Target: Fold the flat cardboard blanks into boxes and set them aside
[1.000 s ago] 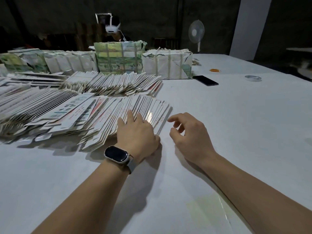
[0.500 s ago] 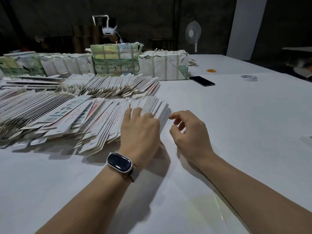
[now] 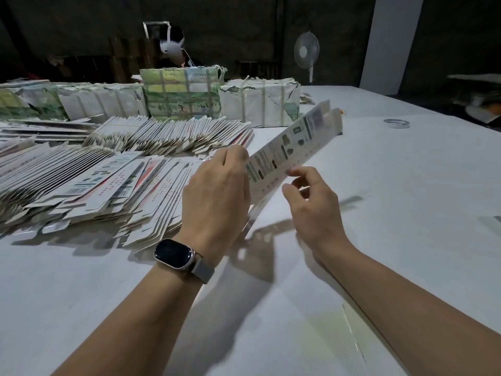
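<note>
A long flat cardboard blank (image 3: pixel 295 143), white with printed labels, is lifted off the table and slants up to the right. My left hand (image 3: pixel 217 196), with a watch on the wrist, grips its near end from the left. My right hand (image 3: pixel 311 202) pinches its lower edge with curled fingers. Fanned rows of more flat blanks (image 3: pixel 89 183) lie on the white table (image 3: pixel 379 213) to the left of my hands, with another row (image 3: pixel 173 135) behind them.
Strapped bundles of blanks (image 3: pixel 260 104) stand along the back of the table. A roll of tape (image 3: pixel 396 123) lies at the far right. A person sits behind the bundles, and a fan (image 3: pixel 306 52) stands beyond the table.
My left hand was resting flat on the fanned pile; it has since lifted one blank clear of the pile, and my right hand has come up to pinch the blank's edge.
</note>
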The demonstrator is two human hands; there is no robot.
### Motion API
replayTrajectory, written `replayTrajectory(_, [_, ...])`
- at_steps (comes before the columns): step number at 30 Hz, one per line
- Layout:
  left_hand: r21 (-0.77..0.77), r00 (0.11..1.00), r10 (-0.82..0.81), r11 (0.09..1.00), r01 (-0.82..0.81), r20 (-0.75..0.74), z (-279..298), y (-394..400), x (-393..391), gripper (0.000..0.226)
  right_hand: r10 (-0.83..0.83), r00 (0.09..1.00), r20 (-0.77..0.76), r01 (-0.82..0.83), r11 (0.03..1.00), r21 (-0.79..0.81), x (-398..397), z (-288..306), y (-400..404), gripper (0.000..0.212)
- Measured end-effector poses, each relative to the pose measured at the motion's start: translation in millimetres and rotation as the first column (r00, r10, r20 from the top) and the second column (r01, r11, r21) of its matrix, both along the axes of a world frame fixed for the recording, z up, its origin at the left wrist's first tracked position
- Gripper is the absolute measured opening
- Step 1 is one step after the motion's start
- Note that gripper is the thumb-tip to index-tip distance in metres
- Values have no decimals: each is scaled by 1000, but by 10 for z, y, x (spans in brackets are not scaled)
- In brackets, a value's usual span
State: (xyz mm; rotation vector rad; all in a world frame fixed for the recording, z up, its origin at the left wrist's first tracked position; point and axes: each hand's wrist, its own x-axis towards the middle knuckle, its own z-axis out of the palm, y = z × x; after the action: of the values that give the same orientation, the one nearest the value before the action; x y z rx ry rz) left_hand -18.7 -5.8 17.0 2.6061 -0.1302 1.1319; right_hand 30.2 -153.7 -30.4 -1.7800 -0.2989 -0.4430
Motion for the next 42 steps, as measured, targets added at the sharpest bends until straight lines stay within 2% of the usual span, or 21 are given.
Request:
replayTrajectory(4, [-173, 993, -102, 979, 110, 56, -59, -55, 43, 24, 19, 995, -100, -10, 996, 90, 37, 6, 8, 25])
replayTrajectory(6, [-310, 981, -193, 931, 193, 30, -130, -94, 69, 27, 43, 990, -137, -24, 989, 143, 54, 10, 1, 32])
replayTrajectory(9, [-603, 923, -376, 755, 257, -78, -225, -153, 101, 32, 42, 984, -170, 2, 969, 248, 70, 42, -25, 46])
replayTrajectory(11, [-735, 885, -458, 628, 254, -86, -247, -164, 115, 39, 18, 980, -200, 47, 948, 315, 79, 84, -53, 56])
replayTrajectory(13, [-792, 861, -502, 557, 250, -81, -258, -158, 128, 50, 18, 975, -222, 65, 930, 361, 71, 113, -69, 66])
replayTrajectory(18, [-854, 779, -610, 475, 213, -145, -285, -206, 122, 76, 36, 976, -215, 48, 927, 372, 1, 111, -34, 99])
replayTrajectory(20, [-900, 738, -655, 406, 160, -165, -255, -192, 117, 68, 103, 974, -204, -12, 914, 405, -17, 123, -28, 104])
replayTrajectory(22, [-948, 705, -697, 295, 117, -130, -228, -184, 109, 44, 201, 958, -202, -98, 898, 428, -27, 135, -27, 104])
replayTrajectory(25, [-986, 741, -671, 149, 77, -44, -216, -203, 107, 26, 265, 945, -190, -185, 916, 357, -63, 130, -15, 92])
replayTrajectory(28, [-988, 764, -645, 118, 100, 0, -225, -199, 129, 32, 249, 955, -159, -215, 955, 205, -108, 148, -2, 72])
replayTrajectory(32, [-989, 710, -700, 42, 142, 72, -214, -210, 109, 38, 211, 956, -203, -202, 977, 65, -99, 252, -22, 55])
replayTrajectory(35, [-986, 704, -705, 39, 159, 86, -218, -244, 101, 36, 214, 947, -239, -205, 977, 61, -98, 313, -37, 59])
replayTrajectory(37, [-992, 697, -711, -12, 122, 94, -210, -264, 69, 34, 234, 942, -241, -228, 972, 52, -133, 319, -46, 60])
replayTrajectory(40, [-989, 649, -751, -147, 12, 120, -204, -274, 41, 65, 286, 927, -244, -267, 958, 107, -181, 246, -68, 61])
replayTrajectory(42, [-985, 634, -764, -172, -18, 122, -210, -265, 30, 73, 321, 915, -243, -279, 941, 191, -205, 209, -91, 57])
